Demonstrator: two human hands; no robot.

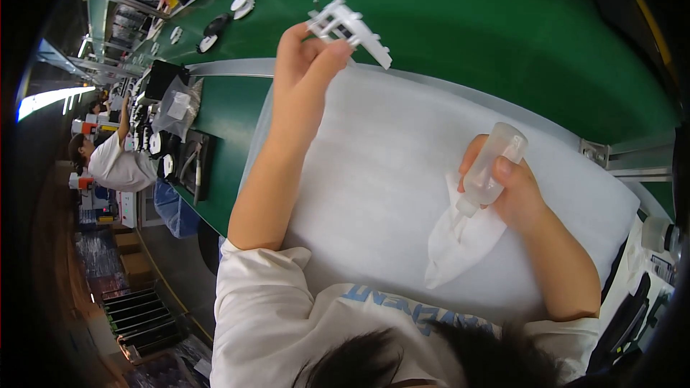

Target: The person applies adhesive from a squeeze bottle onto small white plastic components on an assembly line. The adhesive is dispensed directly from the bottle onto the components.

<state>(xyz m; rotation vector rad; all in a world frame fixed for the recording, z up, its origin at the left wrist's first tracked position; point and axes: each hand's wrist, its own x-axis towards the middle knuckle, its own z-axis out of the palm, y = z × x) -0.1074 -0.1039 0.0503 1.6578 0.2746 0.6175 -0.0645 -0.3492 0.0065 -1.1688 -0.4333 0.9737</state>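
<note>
Raised over the far edge of the white foam sheet point(381, 172), my left hand point(309, 57) is closed on a white plastic bracket point(348, 27) with cut-outs and small tabs. What the part belongs to does not show. On the right, my right hand point(507, 183) wraps round a translucent squeeze bottle point(499, 151), tilted with its nozzle pointing down toward me. Beneath the bottle hangs a white cloth or wipe point(463, 241), close against the same hand; its upper end is hidden by the fingers and bottle.
Beyond the sheet runs a green conveyor belt point(467, 36) behind a metal rail, with white round parts point(243, 4) at its far left. A black tray point(195, 169) and a clear plastic bag point(178, 108) lie on the left bench. Another person point(118, 158) works farther left.
</note>
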